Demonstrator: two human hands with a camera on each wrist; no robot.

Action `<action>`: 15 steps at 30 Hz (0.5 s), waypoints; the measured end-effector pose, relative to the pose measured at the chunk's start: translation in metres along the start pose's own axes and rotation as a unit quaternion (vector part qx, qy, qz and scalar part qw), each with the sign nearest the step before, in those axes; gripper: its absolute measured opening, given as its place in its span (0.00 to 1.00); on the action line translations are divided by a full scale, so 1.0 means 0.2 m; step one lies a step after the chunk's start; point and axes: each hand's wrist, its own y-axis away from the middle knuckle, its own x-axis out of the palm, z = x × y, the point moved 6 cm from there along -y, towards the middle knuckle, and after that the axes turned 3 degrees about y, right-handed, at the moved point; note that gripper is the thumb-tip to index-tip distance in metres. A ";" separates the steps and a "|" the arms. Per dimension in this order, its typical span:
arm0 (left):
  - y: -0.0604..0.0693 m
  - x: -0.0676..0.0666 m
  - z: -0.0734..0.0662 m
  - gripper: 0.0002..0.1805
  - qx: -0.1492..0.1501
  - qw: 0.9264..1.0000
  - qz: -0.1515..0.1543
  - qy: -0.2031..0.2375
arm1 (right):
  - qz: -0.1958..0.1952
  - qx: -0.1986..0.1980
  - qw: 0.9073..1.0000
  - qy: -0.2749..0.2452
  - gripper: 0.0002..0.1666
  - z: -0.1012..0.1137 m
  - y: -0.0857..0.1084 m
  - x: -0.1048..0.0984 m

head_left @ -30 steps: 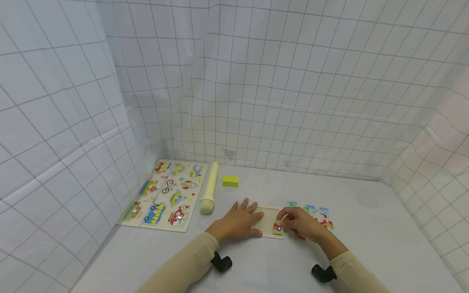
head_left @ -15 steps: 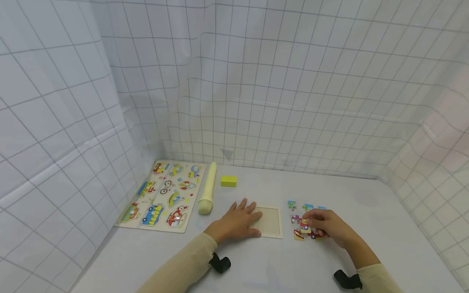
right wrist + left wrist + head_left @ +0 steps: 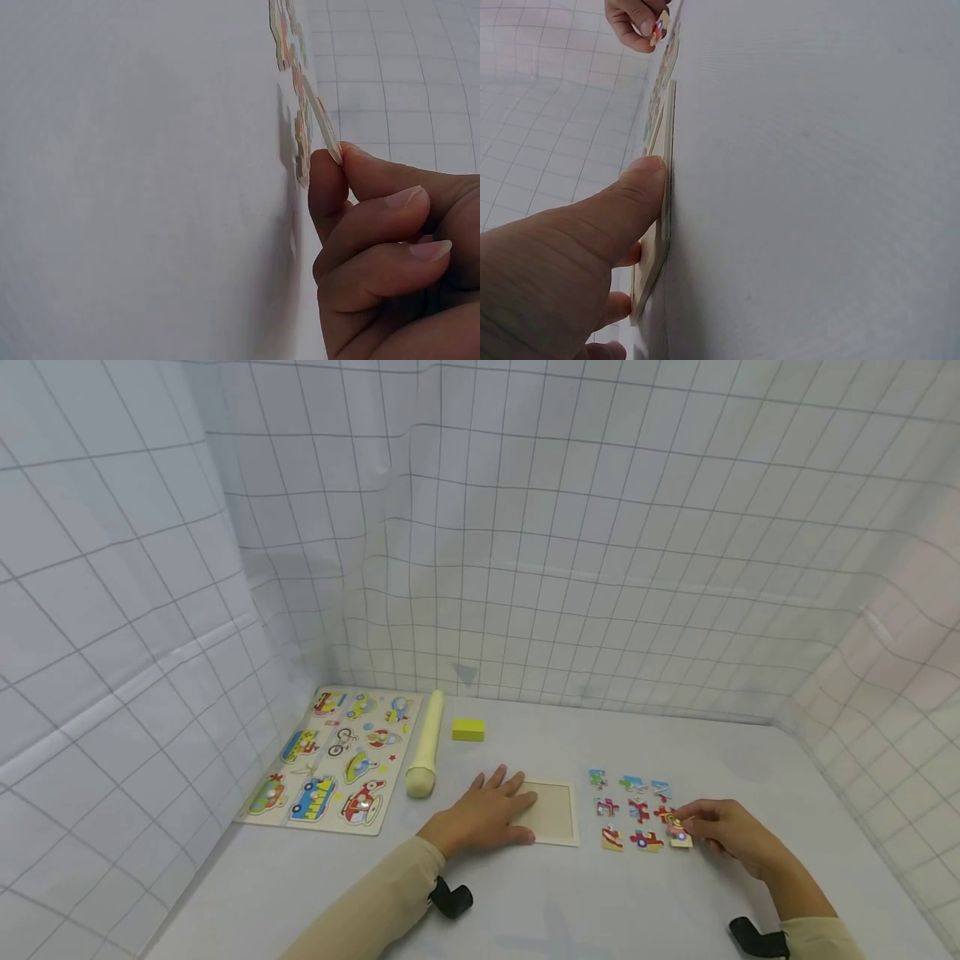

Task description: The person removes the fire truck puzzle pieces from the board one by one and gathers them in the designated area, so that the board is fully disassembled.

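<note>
My left hand (image 3: 487,810) rests with fingers spread on the left part of a shallow wooden puzzle tray (image 3: 574,818). In the left wrist view its thumb (image 3: 646,176) lies on the tray's edge. Farther right, my right hand (image 3: 735,835) pinches a jigsaw piece (image 3: 679,838) between thumb and fingertips. The right wrist view shows this jigsaw piece (image 3: 325,126) edge-on, tilted, just off the table. Several loose jigsaw pieces (image 3: 638,811) lie in rows between the tray and my right hand; the held piece partly covers one at the right end.
A vehicle peg-puzzle board (image 3: 326,768) lies at the left. Beside it are a pale yellow club-shaped object (image 3: 427,747) and a yellow block (image 3: 468,731). White gridded curtains (image 3: 600,568) rise behind the table and at both sides.
My right hand has carried the jigsaw piece from the tray's right side rightward, past the loose pieces to the right end of their rows. My left hand has stayed on the tray.
</note>
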 end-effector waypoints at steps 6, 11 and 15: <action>0.01 -0.01 -0.01 0.39 0.001 1.000 0.000 0.002 | 0.000 0.008 1.000 0.017 0.16 -0.03 0.01 -0.01; 0.01 0.00 -0.01 0.39 0.003 1.000 0.002 0.004 | -0.014 0.005 1.000 0.027 0.17 -0.03 0.02 0.01; 0.00 0.00 -0.01 0.39 0.004 1.000 0.002 0.003 | -0.020 0.003 0.999 0.034 0.16 -0.02 0.02 0.02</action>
